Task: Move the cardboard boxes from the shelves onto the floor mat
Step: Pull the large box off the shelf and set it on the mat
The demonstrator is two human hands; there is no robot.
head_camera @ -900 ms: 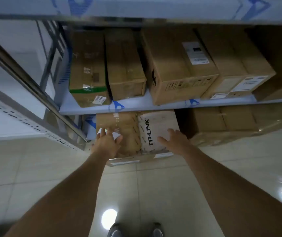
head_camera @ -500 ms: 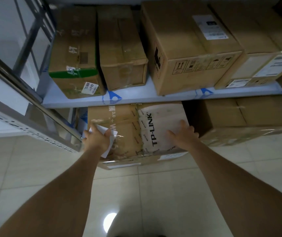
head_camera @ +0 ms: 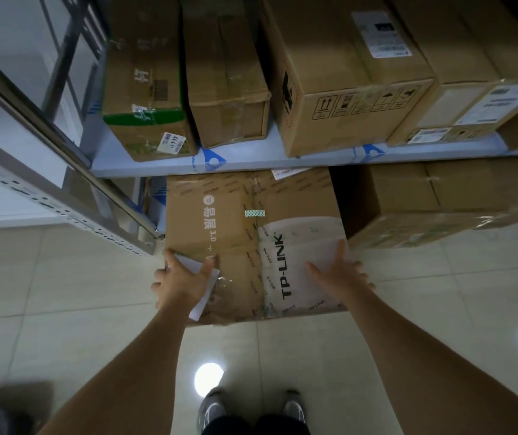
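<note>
A large cardboard box printed TP-LINK (head_camera: 251,240) sticks well out from under the lower shelf over the tiled floor. My left hand (head_camera: 182,281) grips its near left corner, over a loose white paper label. My right hand (head_camera: 339,274) lies flat on the white printed patch at the box's near right, fingers wrapped over the right edge. Several more cardboard boxes stand on the shelf above, among them one with a green band (head_camera: 144,89) and a big one with handling symbols (head_camera: 339,80). No floor mat is in view.
The blue-white shelf board (head_camera: 251,158) runs across just above the pulled box. Another taped box (head_camera: 433,199) sits on the lowest level to the right. A metal rack upright and perforated rail (head_camera: 47,196) slant at the left. My shoes (head_camera: 251,412) stand on glossy tiles.
The TP-LINK box has slid out from under the shelf toward me, with both hands on it. The camera has come closer and tilted further down.
</note>
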